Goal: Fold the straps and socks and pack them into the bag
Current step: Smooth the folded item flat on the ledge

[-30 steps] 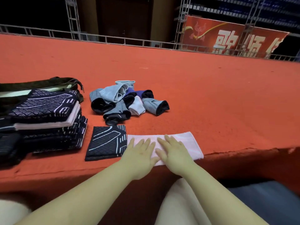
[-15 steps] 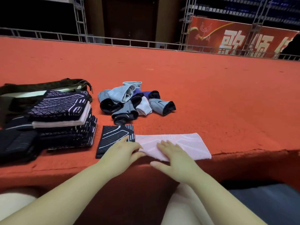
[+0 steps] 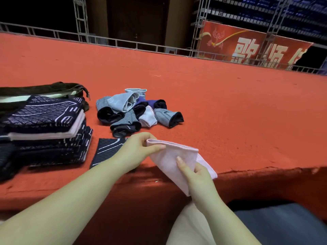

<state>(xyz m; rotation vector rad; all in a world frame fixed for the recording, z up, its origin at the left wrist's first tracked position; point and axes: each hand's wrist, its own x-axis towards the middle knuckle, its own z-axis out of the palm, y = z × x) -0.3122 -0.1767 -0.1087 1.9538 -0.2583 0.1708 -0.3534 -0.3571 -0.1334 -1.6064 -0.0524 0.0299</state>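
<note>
— The pink strap (image 3: 174, 159), where is it at this moment?

— From the head camera I see it lifted off the red carpet (image 3: 230, 110), at the near edge of the platform, folded over on itself. The left hand (image 3: 139, 149) pinches its upper left corner between thumb and fingers. The right hand (image 3: 196, 175) grips the lower part, thumb on top of the cloth and the other fingers curled under it.

— And the other things?

— Just left of the left hand one dark patterned strap (image 3: 108, 151) lies flat on the carpet; the wrist covers a part of it. Further left stands a stack of folded straps (image 3: 47, 128), dark with white lines, with a white one near the top. Behind the stack lies the bag (image 3: 53, 87), dark olive, its mouth open, the zipper end hanging at the right. The pile of socks (image 3: 136, 112), grey, black, blue and white, lies on the carpet behind the hands, apart from them.

— Something in the background?

— A metal railing (image 3: 123, 43) along the far edge, and a red banner (image 3: 247, 45) with white characters.
</note>
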